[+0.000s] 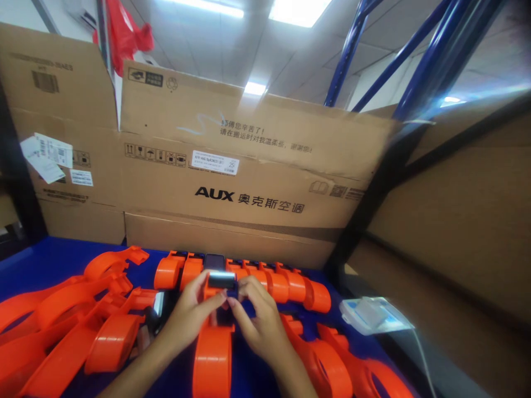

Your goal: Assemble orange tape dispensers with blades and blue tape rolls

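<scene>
In the lower middle of the head view I hold an orange tape dispenser point(212, 362) with its round body toward me. A dark strip with a pale toothed edge point(222, 279) tops its far end. My left hand point(199, 304) is closed around the left side of that end. My right hand point(258, 315) grips it from the right, its thumb close to the left thumb. The fingertips cover part of the dispenser's middle. Behind the hands, a row of similar orange dispensers point(277, 284) includes a phone-like dark rectangle point(214, 262).
Several orange dispensers lie piled at the left point(62, 354), and others sit at the lower right point(327, 359). A clear plastic case point(375, 315) with a white cable is on the right. Cardboard point(249, 166) walls the back of the blue surface point(37, 254); a dark post point(360, 215) stands at right.
</scene>
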{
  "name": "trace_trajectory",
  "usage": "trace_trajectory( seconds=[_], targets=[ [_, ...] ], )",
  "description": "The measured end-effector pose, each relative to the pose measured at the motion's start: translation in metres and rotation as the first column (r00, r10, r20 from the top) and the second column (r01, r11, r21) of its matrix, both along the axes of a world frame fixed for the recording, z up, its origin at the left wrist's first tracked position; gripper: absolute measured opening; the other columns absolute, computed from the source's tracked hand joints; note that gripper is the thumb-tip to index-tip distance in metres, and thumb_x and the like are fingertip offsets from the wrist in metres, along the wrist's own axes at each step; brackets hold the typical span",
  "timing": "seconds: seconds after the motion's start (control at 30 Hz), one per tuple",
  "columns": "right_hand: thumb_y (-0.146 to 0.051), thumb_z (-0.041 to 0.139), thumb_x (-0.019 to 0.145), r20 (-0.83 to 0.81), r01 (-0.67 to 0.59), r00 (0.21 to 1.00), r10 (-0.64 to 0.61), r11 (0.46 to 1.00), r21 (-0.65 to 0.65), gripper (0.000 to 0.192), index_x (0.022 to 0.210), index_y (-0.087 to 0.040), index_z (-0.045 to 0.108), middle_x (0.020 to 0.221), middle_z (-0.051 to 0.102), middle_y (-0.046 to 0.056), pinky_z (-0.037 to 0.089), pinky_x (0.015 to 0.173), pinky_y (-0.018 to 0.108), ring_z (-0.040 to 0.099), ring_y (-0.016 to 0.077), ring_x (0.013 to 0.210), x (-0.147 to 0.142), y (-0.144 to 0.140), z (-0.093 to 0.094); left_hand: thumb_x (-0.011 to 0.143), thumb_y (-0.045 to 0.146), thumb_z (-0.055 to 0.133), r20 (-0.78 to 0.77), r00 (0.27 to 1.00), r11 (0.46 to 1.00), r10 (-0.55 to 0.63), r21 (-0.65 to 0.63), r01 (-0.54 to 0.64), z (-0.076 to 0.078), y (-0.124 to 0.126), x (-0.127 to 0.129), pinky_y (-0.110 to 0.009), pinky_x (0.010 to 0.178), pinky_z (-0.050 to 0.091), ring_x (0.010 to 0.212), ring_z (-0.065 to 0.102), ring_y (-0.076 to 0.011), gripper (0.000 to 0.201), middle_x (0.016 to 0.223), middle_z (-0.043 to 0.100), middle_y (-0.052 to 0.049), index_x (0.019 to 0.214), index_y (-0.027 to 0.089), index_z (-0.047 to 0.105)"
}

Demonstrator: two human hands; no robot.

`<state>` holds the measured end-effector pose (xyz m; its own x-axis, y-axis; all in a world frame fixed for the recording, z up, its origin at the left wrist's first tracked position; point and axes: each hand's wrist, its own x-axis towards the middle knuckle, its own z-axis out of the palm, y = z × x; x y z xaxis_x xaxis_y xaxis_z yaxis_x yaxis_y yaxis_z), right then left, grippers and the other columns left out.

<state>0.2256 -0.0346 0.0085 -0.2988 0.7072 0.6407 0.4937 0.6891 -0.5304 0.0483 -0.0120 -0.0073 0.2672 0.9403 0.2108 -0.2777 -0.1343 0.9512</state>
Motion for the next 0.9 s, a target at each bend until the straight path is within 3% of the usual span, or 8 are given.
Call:
trace_trajectory(
  seconds=[0.13, 0.3, 0.4, 0.5, 0.57, 0.63, 0.73, 0.9],
  targets=[
    [-0.029, 0.056, 0.096, -0.093, -0.036, 0.995, 0.031, 0.998, -0.049, 0.015, 0.085, -0.023, 0.047, 0.092, 0.053, 0.004, 0.043, 0.078, 0.034, 0.052, 0.0204, 0.085, -0.002, -0.003, -0.001, 0.079, 0.039, 0.077, 0.054, 0.999, 1.000, -0.009, -0.024, 0.011, 0.002, -0.002, 0.001, -0.021, 0.048, 0.045, 0.050, 0.055, -0.0085, 0.041, 0.082, 0.067, 0.000, 0.111, 0.020, 0.061],
    [-0.042, 0.052, 0.097, -0.515, -0.140, 0.857, 0.027, 0.973, -0.183, 0.018, 0.106, -0.027, 0.054, 0.098, 0.057, 0.004, 0.046, 0.085, 0.035, 0.056, 0.0226, 0.093, -0.002, 0.002, -0.007, 0.076, 0.033, 0.081, 0.157, 0.984, 0.988, -0.080, -0.117, 0.099, 0.008, -0.012, 0.002, -0.023, 0.052, 0.049, 0.056, 0.065, -0.0132, 0.066, 0.095, 0.073, -0.005, 0.134, 0.026, 0.051],
    [-0.048, 0.054, 0.094, -0.605, -0.376, 0.791, 0.087, 0.850, -0.368, 0.041, 0.131, -0.030, 0.051, 0.110, 0.063, 0.006, 0.045, 0.094, 0.040, 0.060, 0.0264, 0.104, -0.002, 0.003, -0.003, 0.074, 0.032, 0.083, 0.179, 0.974, 0.973, -0.141, -0.157, 0.170, 0.010, -0.018, 0.002, -0.027, 0.057, 0.053, 0.061, 0.070, -0.0174, 0.081, 0.099, 0.074, -0.008, 0.145, 0.028, 0.045],
    [-0.051, 0.056, 0.092, -0.651, -0.520, 0.744, 0.151, 0.742, -0.423, 0.047, 0.133, -0.027, 0.052, 0.109, 0.066, 0.008, 0.046, 0.093, 0.042, 0.063, 0.0276, 0.101, -0.002, 0.001, -0.001, 0.076, 0.032, 0.082, 0.188, 0.953, 0.942, -0.237, -0.195, 0.273, 0.012, -0.025, 0.003, -0.033, 0.064, 0.057, 0.067, 0.074, -0.0217, 0.086, 0.105, 0.073, -0.011, 0.150, 0.029, 0.039],
    [-0.050, 0.058, 0.091, -0.667, -0.506, 0.733, 0.135, 0.764, -0.401, 0.043, 0.127, -0.027, 0.054, 0.106, 0.066, 0.007, 0.048, 0.089, 0.039, 0.063, 0.0260, 0.097, -0.002, 0.001, -0.002, 0.075, 0.028, 0.083, 0.178, 0.939, 0.926, -0.295, -0.188, 0.326, 0.015, -0.029, 0.003, -0.039, 0.074, 0.059, 0.080, 0.076, -0.0264, 0.085, 0.119, 0.069, -0.014, 0.149, 0.030, 0.040],
    [-0.050, 0.059, 0.091, -0.666, -0.428, 0.741, 0.088, 0.826, -0.367, 0.038, 0.120, -0.026, 0.055, 0.100, 0.065, 0.005, 0.049, 0.084, 0.035, 0.063, 0.0232, 0.091, -0.004, 0.002, -0.005, 0.073, 0.025, 0.085, 0.171, 0.933, 0.930, -0.315, -0.140, 0.340, 0.018, -0.031, 0.004, -0.043, 0.086, 0.057, 0.099, 0.073, -0.0309, 0.081, 0.133, 0.063, -0.016, 0.144, 0.028, 0.048],
    [-0.049, 0.062, 0.089, -0.623, -0.323, 0.781, 0.034, 0.877, -0.356, 0.033, 0.111, -0.027, 0.051, 0.086, 0.058, 0.001, 0.049, 0.068, 0.028, 0.058, 0.0187, 0.076, -0.008, 0.005, -0.009, 0.077, 0.030, 0.081, 0.152, 0.957, 0.963, -0.245, -0.075, 0.259, 0.018, -0.028, 0.004, -0.046, 0.102, 0.048, 0.119, 0.063, -0.0323, 0.060, 0.134, 0.063, -0.015, 0.133, 0.023, 0.060],
    [-0.048, 0.063, 0.089, -0.603, -0.302, 0.797, 0.046, 0.894, -0.332, 0.030, 0.096, -0.026, 0.045, 0.076, 0.046, -0.004, 0.042, 0.059, 0.023, 0.045, 0.0137, 0.066, -0.017, 0.006, -0.012, 0.082, 0.040, 0.075, 0.026, 0.990, 0.986, -0.140, -0.087, 0.142, 0.010, -0.014, 0.002, -0.045, 0.105, 0.044, 0.116, 0.064, -0.0314, 0.043, 0.121, 0.072, -0.013, 0.120, 0.020, 0.070]
  ],
)
